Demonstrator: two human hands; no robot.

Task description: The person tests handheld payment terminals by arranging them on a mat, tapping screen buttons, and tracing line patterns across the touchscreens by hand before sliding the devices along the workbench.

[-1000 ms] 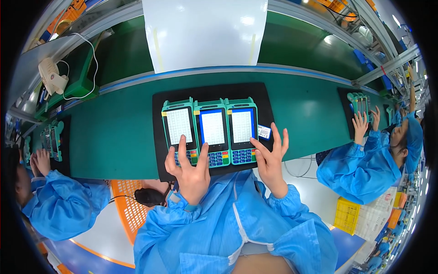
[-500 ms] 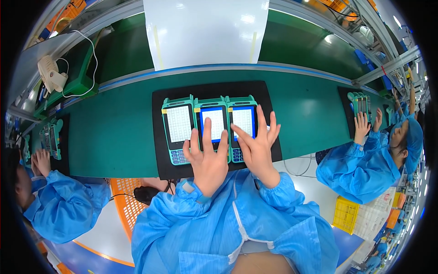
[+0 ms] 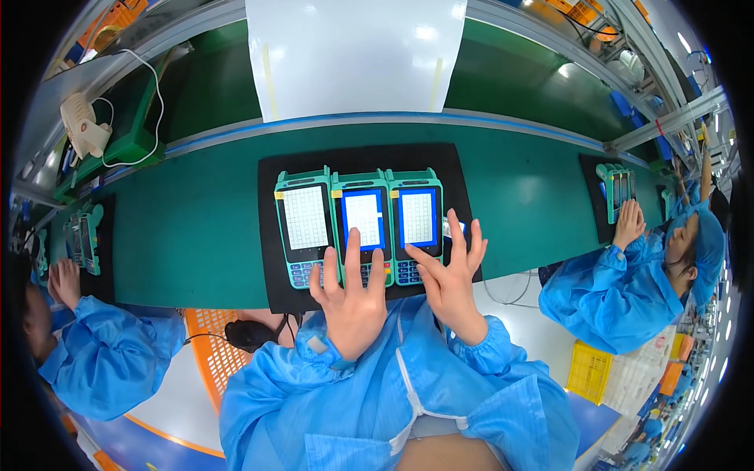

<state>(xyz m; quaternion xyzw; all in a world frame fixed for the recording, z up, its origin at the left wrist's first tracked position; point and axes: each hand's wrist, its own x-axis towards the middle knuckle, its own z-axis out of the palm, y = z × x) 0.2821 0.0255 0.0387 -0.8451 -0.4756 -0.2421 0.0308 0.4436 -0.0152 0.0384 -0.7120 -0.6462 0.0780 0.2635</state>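
Note:
Three green payment terminals with keypads stand side by side on a black mat (image 3: 275, 169). White grids fill their screens. The left terminal (image 3: 305, 216) has a plain white grid, while the middle terminal (image 3: 364, 206) and the right terminal (image 3: 417, 216) show blue bands around theirs. My left hand (image 3: 352, 310), fingers spread, is over the middle terminal, with one fingertip at the lower part of its screen. My right hand (image 3: 455, 286) is spread too, its index fingertip at the lower left of the right terminal's screen. Neither hand holds anything.
The mat lies on a green workbench (image 3: 196, 228). A white sheet (image 3: 353, 59) hangs at the back. Co-workers in blue smocks sit left (image 3: 110, 353) and right (image 3: 620, 275) with similar terminals. An orange crate (image 3: 208, 337) stands below the bench, a yellow basket (image 3: 589, 373) at right.
Both hands have moved down their screens toward me. Blue now runs down the middle screen's right side and frames more of the right screen. The right co-worker's hands have come together.

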